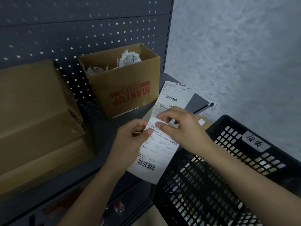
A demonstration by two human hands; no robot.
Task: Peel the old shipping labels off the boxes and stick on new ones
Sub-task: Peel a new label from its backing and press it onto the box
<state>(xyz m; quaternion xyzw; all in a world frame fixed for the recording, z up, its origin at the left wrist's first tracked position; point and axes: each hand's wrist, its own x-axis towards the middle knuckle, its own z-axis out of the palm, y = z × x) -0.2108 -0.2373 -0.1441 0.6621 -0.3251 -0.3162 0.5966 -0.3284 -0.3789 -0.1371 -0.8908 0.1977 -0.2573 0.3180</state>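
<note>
Together, left hand (130, 141) and right hand (180, 128) pinching label strip (156, 149) — above grey shelf (101, 132), beside black crate (228, 176)

The picture is dimly lit. The wall (236, 46) at upper right is lit most. Edges are bent and blurred.

A long white strip of shipping labels (160, 144), printed with barcodes and text, is held above the shelf edge, pinched at mid-length by the left hand (130, 141) and the right hand (182, 128), one corner curled up. A large closed cardboard box (37, 121) lies at the left. An open box (128, 93), marked MAKEUP upside down, stands behind and holds crumpled labels (128, 58).
</note>
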